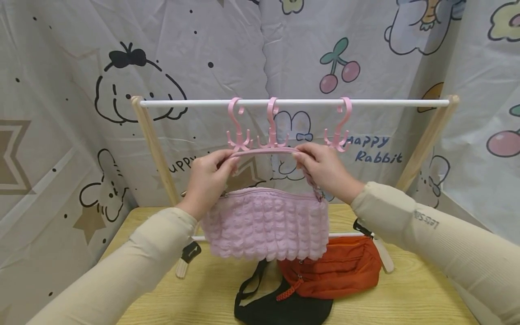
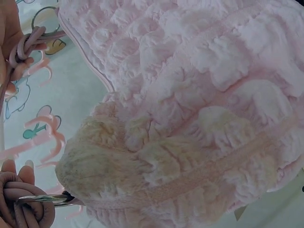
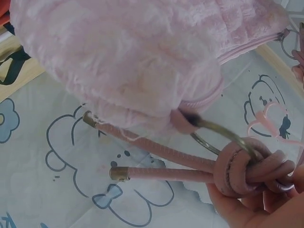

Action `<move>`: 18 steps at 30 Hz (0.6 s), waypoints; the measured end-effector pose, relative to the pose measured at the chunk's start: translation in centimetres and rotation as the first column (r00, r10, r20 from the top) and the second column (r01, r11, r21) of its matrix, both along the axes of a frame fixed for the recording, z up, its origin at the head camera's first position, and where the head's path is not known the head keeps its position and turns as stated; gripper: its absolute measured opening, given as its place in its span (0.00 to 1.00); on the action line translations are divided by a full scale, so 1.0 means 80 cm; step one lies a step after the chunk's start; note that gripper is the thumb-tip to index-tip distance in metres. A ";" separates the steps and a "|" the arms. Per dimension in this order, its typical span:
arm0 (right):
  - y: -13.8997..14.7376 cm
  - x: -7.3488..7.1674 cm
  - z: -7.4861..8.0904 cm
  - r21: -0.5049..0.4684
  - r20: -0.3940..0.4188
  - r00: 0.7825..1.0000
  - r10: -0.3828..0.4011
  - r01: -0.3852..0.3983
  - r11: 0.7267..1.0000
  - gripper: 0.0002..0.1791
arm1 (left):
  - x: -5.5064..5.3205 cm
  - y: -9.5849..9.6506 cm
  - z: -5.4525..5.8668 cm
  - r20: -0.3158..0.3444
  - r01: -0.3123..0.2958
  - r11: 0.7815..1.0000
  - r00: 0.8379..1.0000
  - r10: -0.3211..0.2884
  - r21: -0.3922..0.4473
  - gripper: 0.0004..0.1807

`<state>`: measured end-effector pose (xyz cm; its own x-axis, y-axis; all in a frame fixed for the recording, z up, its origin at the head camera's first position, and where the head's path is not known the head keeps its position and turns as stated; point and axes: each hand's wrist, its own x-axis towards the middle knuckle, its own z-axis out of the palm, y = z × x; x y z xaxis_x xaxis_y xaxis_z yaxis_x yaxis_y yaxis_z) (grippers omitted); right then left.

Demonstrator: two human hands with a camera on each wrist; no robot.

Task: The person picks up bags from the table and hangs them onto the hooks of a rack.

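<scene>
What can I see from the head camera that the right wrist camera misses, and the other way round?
Only the head view shows the cherries printed on the curtain, plus the left sleeve and right sleeve.

Only the right wrist view plainly shows the knot in the strap, two metal tips on its ends, and a blue flower on the curtain.

Both show the pink bag, the right hand on the strap, the curtain, and at least one pink hook.
</scene>
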<state>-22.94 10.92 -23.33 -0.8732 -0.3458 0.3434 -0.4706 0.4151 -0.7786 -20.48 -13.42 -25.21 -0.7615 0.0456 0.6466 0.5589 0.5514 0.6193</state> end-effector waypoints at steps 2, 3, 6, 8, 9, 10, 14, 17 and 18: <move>-0.001 -0.002 0.000 -0.009 -0.008 1.000 -0.018 0.018 1.000 0.11 | 0.000 0.001 0.001 -0.001 -0.004 1.000 1.000 0.004 -0.001 0.08; -0.002 -0.003 0.000 -0.014 -0.008 1.000 -0.029 0.029 0.999 0.11 | 0.001 0.002 0.002 -0.007 -0.005 1.000 1.000 0.005 -0.002 0.08; -0.004 -0.006 0.001 -0.012 -0.012 0.998 -0.066 0.066 0.998 0.11 | 0.001 0.005 0.003 -0.012 0.001 1.000 1.000 -0.001 0.003 0.08; -0.005 -0.008 0.002 -0.008 -0.002 0.996 -0.086 0.086 0.996 0.12 | 0.001 0.007 0.004 -0.011 0.006 1.000 1.000 -0.006 0.008 0.08; -0.005 -0.010 0.002 -0.009 0.005 0.996 -0.093 0.093 0.996 0.12 | 0.001 0.008 0.004 -0.008 0.013 1.000 1.000 -0.013 0.016 0.08; -0.005 -0.011 0.002 -0.012 0.010 0.995 -0.099 0.099 0.995 0.12 | 0.002 0.009 0.004 -0.002 0.019 1.000 1.000 -0.019 0.024 0.08; -0.007 -0.016 0.001 -0.031 0.015 0.992 -0.121 0.122 0.992 0.13 | 0.004 0.013 0.005 -0.004 0.039 0.998 0.999 -0.039 0.040 0.08; -0.008 -0.019 0.001 -0.027 -0.004 0.990 -0.140 0.140 0.990 0.13 | 0.005 0.015 0.005 -0.010 0.042 0.998 0.999 -0.041 0.042 0.08; -0.009 -0.020 0.001 -0.022 -0.008 0.989 -0.145 0.145 0.989 0.14 | 0.005 0.015 0.005 -0.010 0.040 0.998 0.999 -0.039 0.042 0.07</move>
<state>-24.52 10.21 -23.29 -0.9101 -0.2084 0.3581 -0.4143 0.4633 -0.7834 -20.10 -12.19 -24.81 -0.7539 0.0480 0.6552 0.5852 0.5023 0.6366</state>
